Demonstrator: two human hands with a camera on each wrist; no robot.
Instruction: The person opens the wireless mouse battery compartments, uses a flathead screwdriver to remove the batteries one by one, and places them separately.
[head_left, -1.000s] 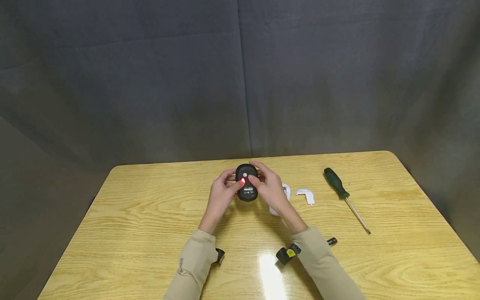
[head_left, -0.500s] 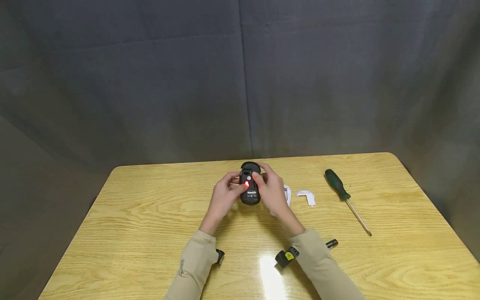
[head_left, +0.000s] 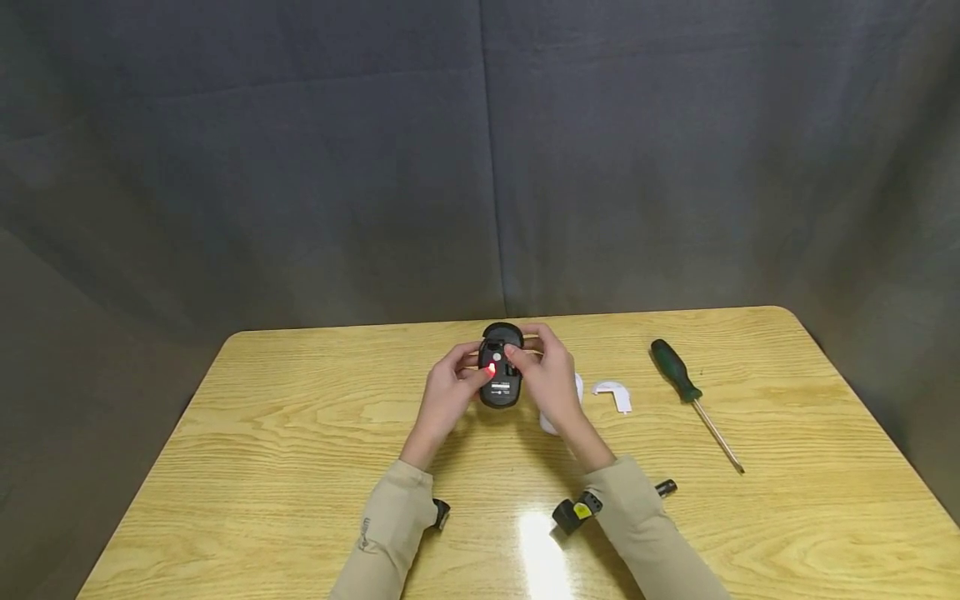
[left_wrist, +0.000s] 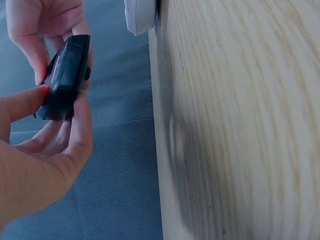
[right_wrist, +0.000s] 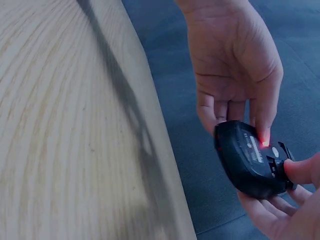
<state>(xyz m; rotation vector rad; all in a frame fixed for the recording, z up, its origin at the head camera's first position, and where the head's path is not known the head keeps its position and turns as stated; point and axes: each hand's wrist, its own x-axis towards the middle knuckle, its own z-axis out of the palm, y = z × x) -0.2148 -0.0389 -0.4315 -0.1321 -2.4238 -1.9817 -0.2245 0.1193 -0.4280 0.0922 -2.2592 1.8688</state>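
A black computer mouse (head_left: 500,395) is held bottom side up above the table, between both hands. Its underside carries a pale label and a glowing red light. At its far end a black cover piece (head_left: 503,330) stands out from the body, with a dark recess beside it. My left hand (head_left: 446,395) grips the left side, thumb by the light and fingers beneath, as the left wrist view confirms. Gripping the right side, my right hand (head_left: 552,385) has its thumb on the underside near the recess. In the right wrist view that thumb (right_wrist: 300,171) touches the mouse's edge.
Partly hidden behind my right hand lies a white rounded object (head_left: 550,425). To its right are a white hook-shaped piece (head_left: 617,392) and a green-handled screwdriver (head_left: 675,371). The wooden table (head_left: 300,450) ends at a dark curtain (head_left: 337,208).
The mouse's far-end cover has slid outward, baring a recess in the underside. The mouse has moved slightly right. My right hand has shifted a little to the right.
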